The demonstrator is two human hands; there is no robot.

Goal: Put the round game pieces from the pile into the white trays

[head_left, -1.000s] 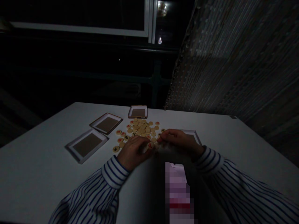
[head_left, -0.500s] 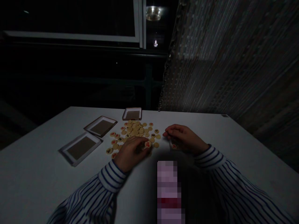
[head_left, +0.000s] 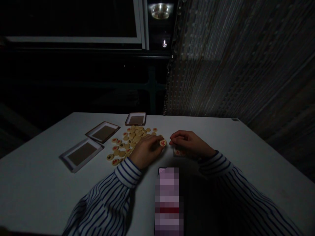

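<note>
My left hand [head_left: 147, 149] pinches a round Chinese chess piece [head_left: 162, 143] between thumb and fingers, its red character facing up. Close to it on the right is my right hand [head_left: 188, 143], its fingers curled together; whatever they hold, if anything, is hidden. Partly under that hand sits a small container [head_left: 175, 151] with a red-marked piece [head_left: 178, 152] showing in it. A loose heap of pale Chinese chess pieces [head_left: 133, 135], some with red or dark characters, spreads behind and left of my left hand, which covers part of it.
Three shallow open box parts lie on the white table [head_left: 44, 193]: a near-left tray [head_left: 99, 146], a middle one [head_left: 116, 127] and a far one [head_left: 135, 114]. A blurred-out phone-like object [head_left: 169, 196] lies in front of me. A strand curtain [head_left: 209, 82] hangs behind the table.
My left hand has carried the piece rightward and slightly up, nearer my right hand. The right hand stays over the container. The whole view has shifted a little.
</note>
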